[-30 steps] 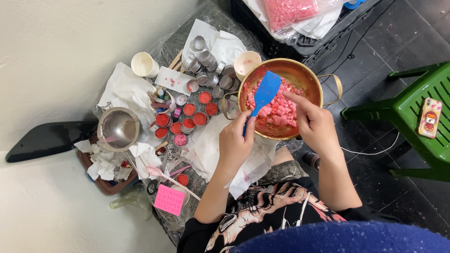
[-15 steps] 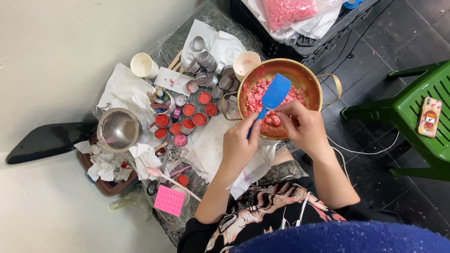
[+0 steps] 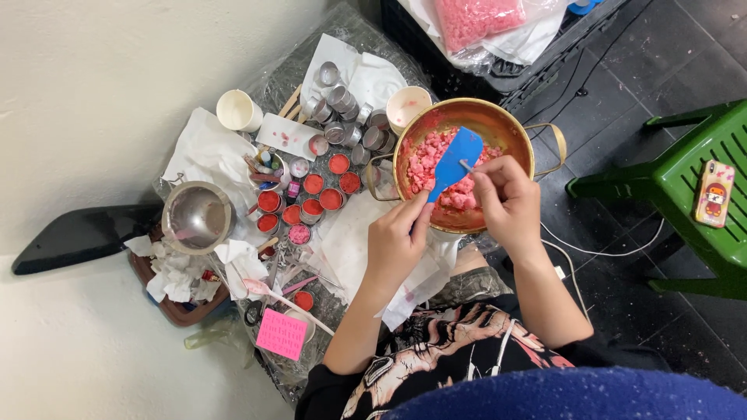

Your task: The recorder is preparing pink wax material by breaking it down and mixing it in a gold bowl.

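My left hand (image 3: 395, 243) grips the handle of a blue spatula (image 3: 454, 160), whose blade is raised over a brass-coloured two-handled pot (image 3: 506, 127). Pink crumbly lumps (image 3: 433, 155) fill the pot. My right hand (image 3: 506, 201) is pinched at the blade's right edge, thumb and forefinger closed on something small that I cannot make out. Both hands hover over the near side of the pot.
Left of the pot lie several small tins of red wax (image 3: 310, 199), empty metal tins (image 3: 342, 101), two white cups (image 3: 238, 109), a steel strainer pot (image 3: 197, 214), crumpled tissues and a pink mould (image 3: 281, 333). A green plastic stool (image 3: 685, 171) holding a phone (image 3: 713, 193) stands at right.
The spatula blade tipped right, then came down slightly. My right hand went from a pointing finger over the pink lumps to a pinch at the blade's edge.
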